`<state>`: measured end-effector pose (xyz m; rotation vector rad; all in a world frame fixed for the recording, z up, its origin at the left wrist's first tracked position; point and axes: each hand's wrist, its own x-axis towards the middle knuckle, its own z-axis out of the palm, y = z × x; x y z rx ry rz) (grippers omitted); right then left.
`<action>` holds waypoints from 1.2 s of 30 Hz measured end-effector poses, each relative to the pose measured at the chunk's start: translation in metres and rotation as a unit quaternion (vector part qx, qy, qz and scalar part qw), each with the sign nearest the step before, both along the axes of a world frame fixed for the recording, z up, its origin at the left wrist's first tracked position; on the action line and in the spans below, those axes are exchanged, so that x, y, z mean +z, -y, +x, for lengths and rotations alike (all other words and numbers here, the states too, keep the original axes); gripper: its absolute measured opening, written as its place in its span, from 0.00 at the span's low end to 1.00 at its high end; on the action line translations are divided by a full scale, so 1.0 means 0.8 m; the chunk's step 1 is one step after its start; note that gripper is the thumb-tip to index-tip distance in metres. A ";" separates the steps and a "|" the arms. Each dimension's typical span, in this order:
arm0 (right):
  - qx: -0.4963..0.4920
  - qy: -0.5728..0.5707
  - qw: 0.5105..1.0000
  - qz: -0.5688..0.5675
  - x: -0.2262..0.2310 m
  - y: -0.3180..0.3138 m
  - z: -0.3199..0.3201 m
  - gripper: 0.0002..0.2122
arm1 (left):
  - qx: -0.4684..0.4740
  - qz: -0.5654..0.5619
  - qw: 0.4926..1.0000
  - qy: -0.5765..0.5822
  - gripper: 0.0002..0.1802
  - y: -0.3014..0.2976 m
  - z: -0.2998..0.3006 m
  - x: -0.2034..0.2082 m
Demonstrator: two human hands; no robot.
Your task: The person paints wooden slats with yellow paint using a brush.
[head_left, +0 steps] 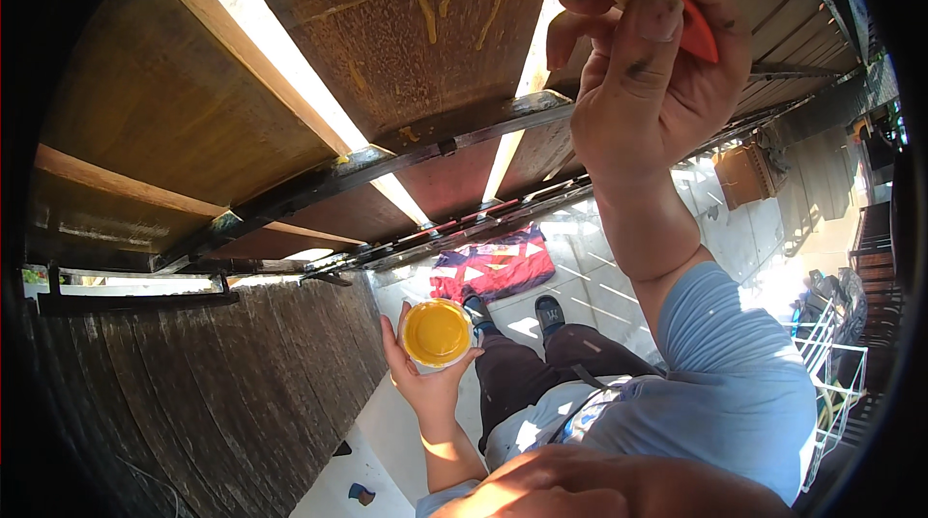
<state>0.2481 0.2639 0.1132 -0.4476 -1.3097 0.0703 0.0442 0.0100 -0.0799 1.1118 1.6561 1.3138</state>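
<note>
My left hand is wrapped round a small white tub with thick yellow paint-like stuff in it, held upright in front of my legs. Raised high at the upper right, my right hand grips a flat tan handle with a red end between thumb and fingers. The handle's far end runs out of the picture, so its working part is hidden. Dark smudges mark the thumb. Beyond this hand, a brown wooden board overhead carries yellow drips on its face.
A dark metal bar crosses under the boards, with bright gaps between them. A red patterned cloth lies on the pale tiles by my feet. Dark wooden slats stand at left. A cardboard box and white wire rack are at right.
</note>
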 end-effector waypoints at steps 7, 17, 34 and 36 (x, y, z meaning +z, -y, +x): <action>0.026 -0.037 0.999 -0.005 0.003 -0.003 0.017 0.14 | -0.001 0.013 1.000 0.000 0.75 -0.005 0.005 -0.003; 0.034 -0.049 0.998 0.012 0.006 0.005 0.062 0.13 | -0.013 0.019 1.000 -0.003 0.76 -0.003 0.024 0.001; 0.199 -0.104 0.972 -0.065 -0.043 0.058 0.044 0.24 | -0.001 0.017 1.000 0.015 0.76 0.034 0.026 0.003; 0.221 -0.113 0.966 -0.080 -0.039 0.055 0.041 0.24 | -0.002 0.013 1.000 0.003 0.76 0.036 0.023 0.004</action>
